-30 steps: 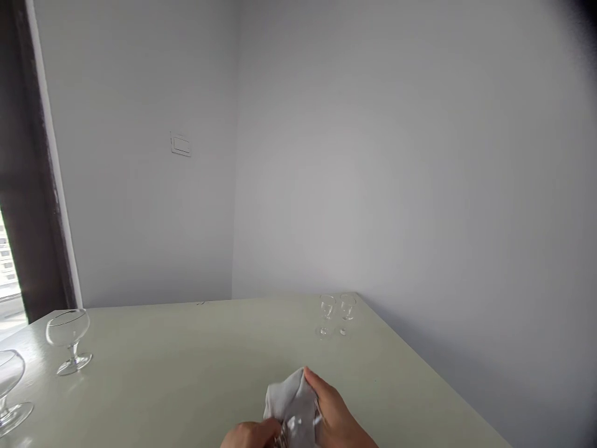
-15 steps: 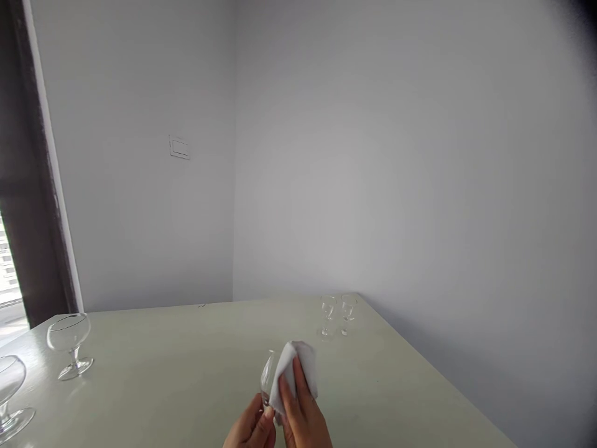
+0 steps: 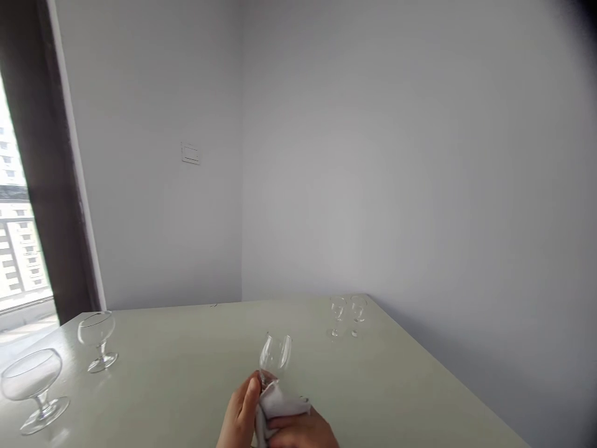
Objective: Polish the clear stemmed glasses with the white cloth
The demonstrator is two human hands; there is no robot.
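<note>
Left hand point(image 3: 240, 407) grips a clear, tulip-shaped drinking glass point(image 3: 275, 358) low down, the bowl just beyond it; right hand point(image 3: 305, 430) clasps a soft white cloth point(image 3: 282, 404) below the bowl. Ahead-right on the pale green table point(image 3: 186, 354) stand two small clear goblets point(image 3: 337, 308); well leftward, two round-bowled glasses point(image 3: 32, 375).

Bright left window point(image 3: 21, 249), dim wall point(image 3: 396, 162) (top-right vignette).

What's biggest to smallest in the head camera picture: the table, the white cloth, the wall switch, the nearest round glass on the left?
1. Table
2. Nearest round glass
3. White cloth, partly covered by the right hand
4. Wall switch
</note>
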